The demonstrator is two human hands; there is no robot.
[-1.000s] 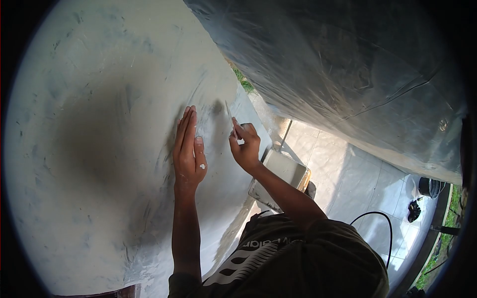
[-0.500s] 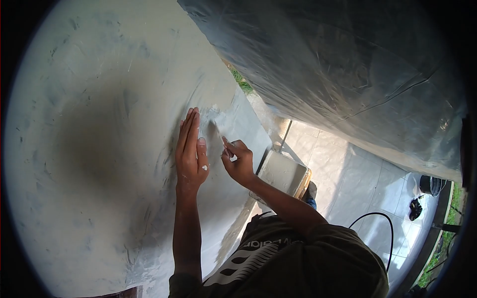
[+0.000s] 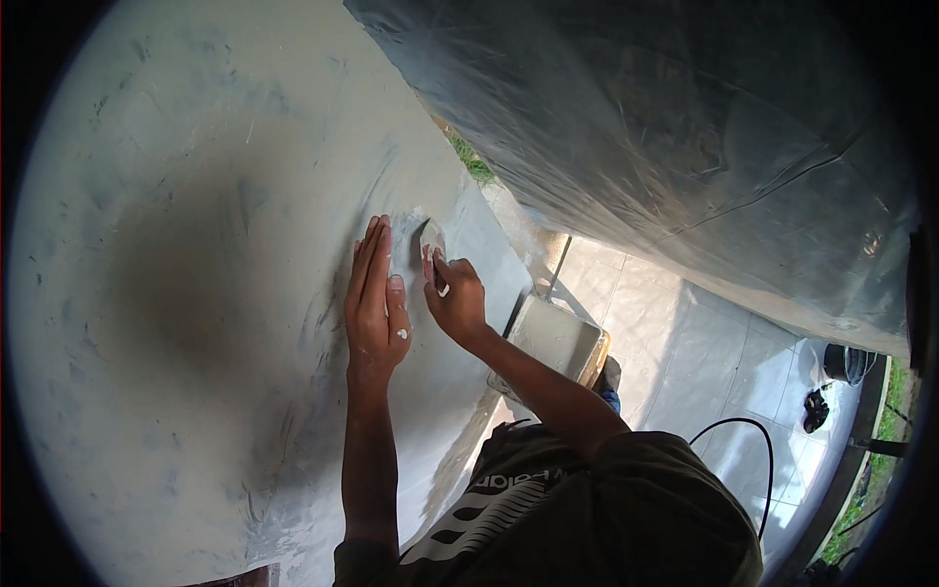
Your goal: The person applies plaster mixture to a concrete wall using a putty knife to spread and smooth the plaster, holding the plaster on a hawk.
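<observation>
A large pale surface, smeared with whitish and grey-blue streaks, fills the left side. My left hand lies against it, palm down, with fingers stretched out and a white blob at the thumb's base. Just to the right, my right hand is closed around a small putty knife. Its rounded blade is coated with pale paste and points up, close to the surface; whether it touches cannot be told. A fresh whitish patch shows near the blade tip.
A rectangular tub with pale paste inside stands below my right forearm. Dark plastic sheeting hangs at the upper right. On the tiled floor are a black bucket, a dark crumpled item and a black cable.
My right hand has moved slightly up and left, and the putty knife has turned from edge-on to show its blade's flat face. My left hand has stayed nearly still.
</observation>
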